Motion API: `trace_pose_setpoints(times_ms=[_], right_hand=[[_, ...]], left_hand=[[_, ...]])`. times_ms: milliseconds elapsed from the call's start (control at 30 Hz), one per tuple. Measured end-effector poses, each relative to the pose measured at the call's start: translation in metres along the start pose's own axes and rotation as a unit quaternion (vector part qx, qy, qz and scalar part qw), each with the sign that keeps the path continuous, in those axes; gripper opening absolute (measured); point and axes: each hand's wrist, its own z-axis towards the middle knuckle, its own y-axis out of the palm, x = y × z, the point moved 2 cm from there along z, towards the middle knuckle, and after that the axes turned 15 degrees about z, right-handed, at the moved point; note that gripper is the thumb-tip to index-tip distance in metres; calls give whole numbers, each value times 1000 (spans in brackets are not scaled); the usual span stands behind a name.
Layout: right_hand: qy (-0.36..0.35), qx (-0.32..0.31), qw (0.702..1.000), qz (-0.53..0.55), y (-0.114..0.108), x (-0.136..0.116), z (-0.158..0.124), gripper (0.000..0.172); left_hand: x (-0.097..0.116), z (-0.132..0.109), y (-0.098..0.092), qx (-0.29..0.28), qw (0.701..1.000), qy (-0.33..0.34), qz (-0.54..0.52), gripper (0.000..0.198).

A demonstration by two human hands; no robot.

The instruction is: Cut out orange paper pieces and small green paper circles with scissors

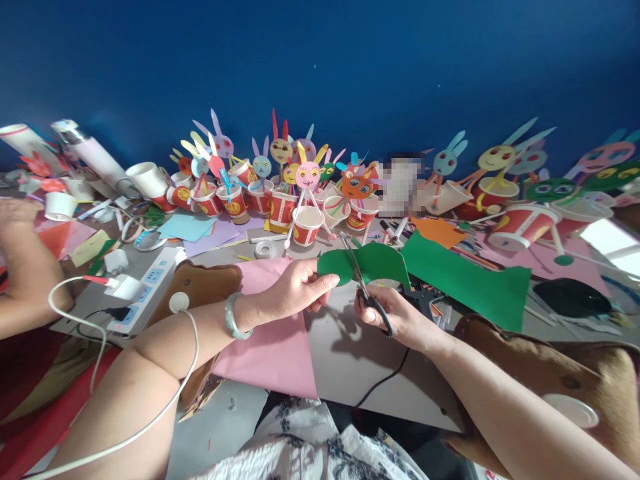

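Between thumb and fingers, my left hand point(307, 283) pinches the left end of a piece of green paper point(383, 261), held above the table. My right hand point(387, 308) grips black-handled scissors point(357, 263), whose blades point away from me and cross the green paper near its middle. The part at my left thumb has a rounded edge. Below my hands lies a sheet of pink paper point(273, 333) on the grey table. A larger green sheet point(465, 277) with a cut edge rests to the right of the scissors.
Paper-cup figures with animal faces point(307, 175) line the back by the blue wall. A white power strip point(147, 290) with plugged-in chargers stands left. A white cable point(193, 353) runs over my left forearm. Another person's arm point(25, 267) is at far left. Brown cushions point(200, 283) lie nearby.
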Motion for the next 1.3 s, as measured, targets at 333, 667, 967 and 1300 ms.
trace_pose_setpoints(times_ms=[333,667,967,1300], right_hand=[[13,7,1000,-27,-7,4,0,72],[12,16,999,-50,-9,9,-2,73],[14,23,999,-35,-7,8,-2,70],[-10,27,999,-23,-1,4,-3,68]], left_hand=[[0,2,-2,14,1000,1,-27,26],[0,1,-5,21,1000,19,-5,25],[6,0,-8,32,999,20,10,25],[2,1,-10,50,998,25,1,25]])
